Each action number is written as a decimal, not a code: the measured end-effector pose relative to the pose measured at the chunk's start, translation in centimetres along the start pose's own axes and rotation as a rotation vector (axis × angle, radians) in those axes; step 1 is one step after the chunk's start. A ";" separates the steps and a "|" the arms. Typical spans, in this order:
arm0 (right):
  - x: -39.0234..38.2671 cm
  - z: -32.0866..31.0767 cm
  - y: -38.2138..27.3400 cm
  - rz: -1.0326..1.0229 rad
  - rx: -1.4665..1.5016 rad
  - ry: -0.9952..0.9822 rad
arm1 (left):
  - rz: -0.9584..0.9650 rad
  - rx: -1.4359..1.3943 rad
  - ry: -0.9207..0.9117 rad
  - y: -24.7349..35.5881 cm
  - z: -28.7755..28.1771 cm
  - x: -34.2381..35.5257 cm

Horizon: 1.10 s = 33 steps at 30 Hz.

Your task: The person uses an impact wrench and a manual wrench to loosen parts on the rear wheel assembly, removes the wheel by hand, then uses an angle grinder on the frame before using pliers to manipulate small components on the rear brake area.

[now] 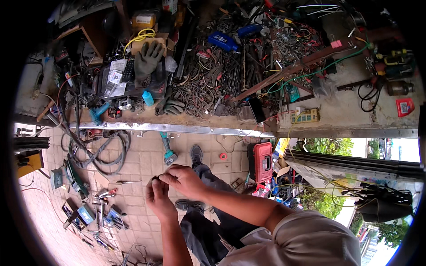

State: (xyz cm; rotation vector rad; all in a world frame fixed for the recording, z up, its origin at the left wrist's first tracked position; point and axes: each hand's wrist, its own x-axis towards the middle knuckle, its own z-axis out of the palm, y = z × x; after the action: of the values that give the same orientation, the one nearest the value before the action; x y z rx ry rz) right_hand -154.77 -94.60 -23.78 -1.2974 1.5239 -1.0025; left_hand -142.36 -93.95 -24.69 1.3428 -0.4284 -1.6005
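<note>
My left hand (159, 199) and my right hand (181, 179) meet in front of me above the paved floor. Thumbs and fingers of both are pinched together around something small and dark (156, 178), mostly hidden by the fingertips, so its kind does not show. Just beyond the hands, a teal cordless power tool (167, 148) lies on the paving below the bench edge. One of my shoes (196, 154) stands to the right of it.
Across the far side runs a workbench (195, 127) heaped with cables, metal bits, gloves (149, 57) and a blue bottle (222, 41). A red toolbox (262, 162) stands right of my legs. Scattered hand tools (101, 213) and a coiled hose (108, 153) lie at left.
</note>
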 end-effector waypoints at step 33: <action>-2.2 -47.3 37.4 0.616 -0.644 0.785 | -0.581 0.205 0.075 -13.7 8.0 1.7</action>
State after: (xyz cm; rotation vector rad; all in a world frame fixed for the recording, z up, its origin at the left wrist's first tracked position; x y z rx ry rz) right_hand -210.49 -85.66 -45.07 -0.7054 2.7969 -0.6351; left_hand -155.46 -91.27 -33.45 1.7894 -0.1611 -2.0030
